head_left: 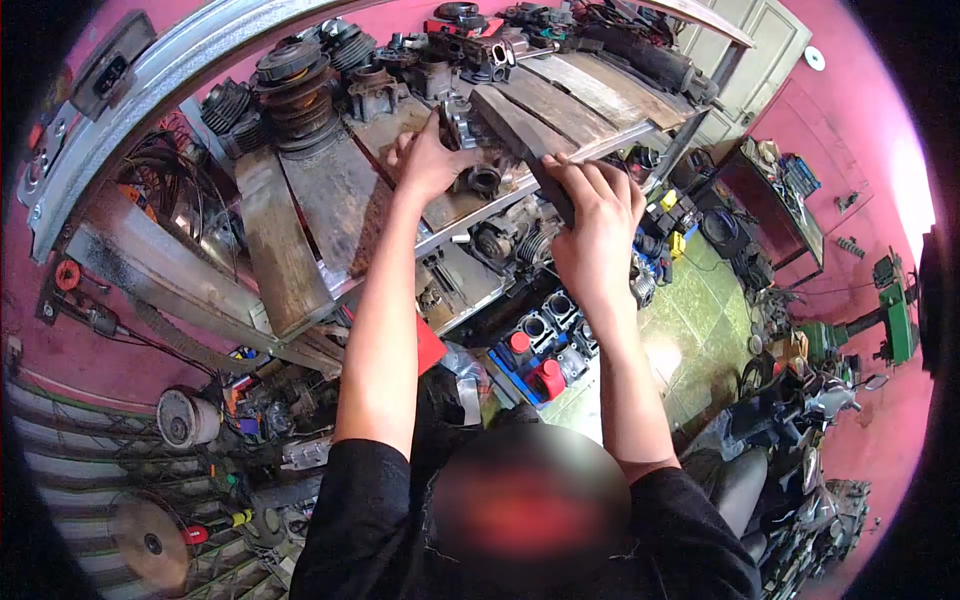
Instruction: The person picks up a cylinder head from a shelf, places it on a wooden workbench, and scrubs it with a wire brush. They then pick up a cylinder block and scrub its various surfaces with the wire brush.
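On the wooden shelf [335, 215] stands a metal engine part [484, 180], near the front edge. My left hand [432, 160] is closed on the left side of this part, its thumb reaching across. A long dark flat bar [520, 140] slants over the part's right side, its far end beside the part's top. My right hand [597, 205] grips the near end of the bar, fingers wrapped over it. The contact between bar and part is partly hidden.
Stacked round metal parts [295, 95] stand left on the shelf, more engine parts along its back. Below are cylinder parts [540, 328] in a blue tray and a red box [428, 345]. A motorcycle [800, 430] is at the lower right.
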A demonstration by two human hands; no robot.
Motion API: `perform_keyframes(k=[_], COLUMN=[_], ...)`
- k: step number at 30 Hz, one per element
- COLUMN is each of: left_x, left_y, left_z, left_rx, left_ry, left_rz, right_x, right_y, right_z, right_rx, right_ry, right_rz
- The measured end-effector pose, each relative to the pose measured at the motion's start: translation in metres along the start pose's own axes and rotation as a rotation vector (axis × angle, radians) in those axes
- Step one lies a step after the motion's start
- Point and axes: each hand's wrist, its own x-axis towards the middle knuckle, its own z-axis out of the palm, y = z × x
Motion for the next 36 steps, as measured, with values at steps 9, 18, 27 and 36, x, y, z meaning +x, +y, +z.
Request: perform_keyframes(k=[9, 18, 27, 36], left_x=[-0.053, -0.050, -0.025, 0.002], left_y=[0.010, 0.003, 0.006, -0.007], left_z=[-0.014, -0.005, -0.006, -0.019], left_rx=[0.127, 0.413, 0.534, 0.398], left_ry=[0.284, 0.160, 0.177, 0.260], left_rz=[0.455, 0.469, 0.428, 0.584], right_x=[-0.036, -0.056, -0.060, -0.064], right_y=[0.015, 0.024, 0.026, 0.034], right_z=[-0.024, -0.017, -0.013, -0.016], right_rx=[0.000, 0.029, 0.051, 0.043], right_ry=[0.174, 0.114, 0.075, 0.075], right_rz=[0.187, 0.251, 0.261, 0.256])
